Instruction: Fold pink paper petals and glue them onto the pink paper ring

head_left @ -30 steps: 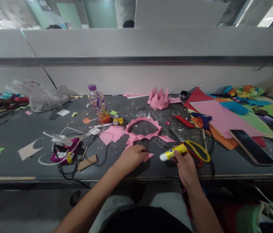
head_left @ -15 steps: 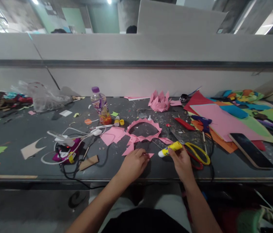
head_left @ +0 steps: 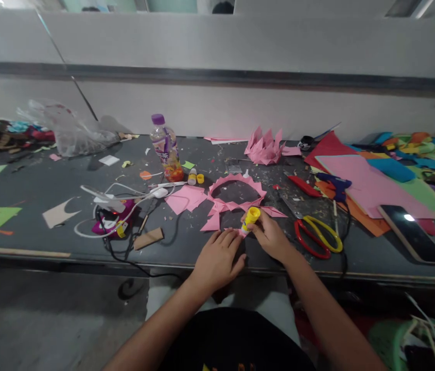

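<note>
My right hand [head_left: 269, 237] grips a yellow glue stick [head_left: 249, 219], tip down on a small pink paper piece [head_left: 235, 232] near the front edge of the dark table [head_left: 39, 190]. My left hand [head_left: 219, 257] lies flat with fingers stretched out, pressing that piece down. Just beyond them lies a pink spiky paper ring [head_left: 236, 196] with loose pink pieces [head_left: 186, 198] beside it. A folded pink paper flower [head_left: 264, 147] sits further back.
Yellow-and-red scissors [head_left: 315, 234] lie right of my hands, with a blue glue gun [head_left: 335, 184], coloured paper sheets [head_left: 360, 180] and a phone [head_left: 412, 233] beyond. A drink bottle [head_left: 166, 149], white cables [head_left: 124, 198] and a plastic bag [head_left: 70, 129] are to the left.
My right hand moved left and turned the glue stick from lying sideways to tip down on the pink piece. My left hand flattened on the paper. The view tilted down.
</note>
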`<state>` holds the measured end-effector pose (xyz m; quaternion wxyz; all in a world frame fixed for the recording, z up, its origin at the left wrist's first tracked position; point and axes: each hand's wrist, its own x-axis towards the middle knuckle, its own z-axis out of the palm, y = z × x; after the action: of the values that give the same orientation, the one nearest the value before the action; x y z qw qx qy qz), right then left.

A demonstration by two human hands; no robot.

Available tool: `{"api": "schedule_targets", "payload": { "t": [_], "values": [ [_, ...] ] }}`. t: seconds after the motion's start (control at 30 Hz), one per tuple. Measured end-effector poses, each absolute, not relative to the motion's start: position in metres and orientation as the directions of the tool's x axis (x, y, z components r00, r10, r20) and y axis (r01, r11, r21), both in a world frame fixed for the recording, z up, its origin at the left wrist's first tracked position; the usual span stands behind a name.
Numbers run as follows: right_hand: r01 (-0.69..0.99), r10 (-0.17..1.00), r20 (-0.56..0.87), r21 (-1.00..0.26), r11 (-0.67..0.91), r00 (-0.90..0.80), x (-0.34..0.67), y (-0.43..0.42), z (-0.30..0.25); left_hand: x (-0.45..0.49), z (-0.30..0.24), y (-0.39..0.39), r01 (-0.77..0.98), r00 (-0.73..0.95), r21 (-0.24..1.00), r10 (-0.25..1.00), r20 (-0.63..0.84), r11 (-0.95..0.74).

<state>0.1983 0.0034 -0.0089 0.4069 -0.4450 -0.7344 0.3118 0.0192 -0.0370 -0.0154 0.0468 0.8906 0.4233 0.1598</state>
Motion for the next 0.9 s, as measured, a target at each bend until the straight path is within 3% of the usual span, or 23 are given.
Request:
{"api": "schedule_targets", "payload": {
  "t": [0.13, 0.3, 0.43, 0.7, 0.9],
  "values": [
    [0.38, 0.9, 0.36, -0.819, 0.431, -0.245, 0.199, 0.003, -0.013, 0.019, -0.014, -0.036, 0.728, 0.586, 0.246, 0.767, 0.26, -0.64],
    [0.249, 0.885, 0.466, -0.858, 0.449, 0.008, 0.204, 0.002, -0.018, 0.021, -0.001, -0.02, 0.725, 0.546, 0.346, 0.804, 0.236, -0.595],
    [0.162, 0.892, 0.429, -0.899, 0.406, 0.141, 0.207, 0.0, -0.019, 0.027, 0.005, -0.001, 0.739, 0.558, 0.318, 0.805, 0.204, -0.593],
    [0.165, 0.916, 0.385, -0.916, 0.365, 0.112, 0.205, -0.003, -0.019, 0.032, -0.003, 0.008, 0.75, 0.538, 0.296, 0.806, 0.247, -0.592],
    [0.235, 0.927, 0.368, -0.909, 0.343, 0.07, 0.203, 0.0, -0.023, 0.033, -0.006, 0.007, 0.803, 0.514, 0.243, 0.838, 0.181, -0.545]
  ]
}}
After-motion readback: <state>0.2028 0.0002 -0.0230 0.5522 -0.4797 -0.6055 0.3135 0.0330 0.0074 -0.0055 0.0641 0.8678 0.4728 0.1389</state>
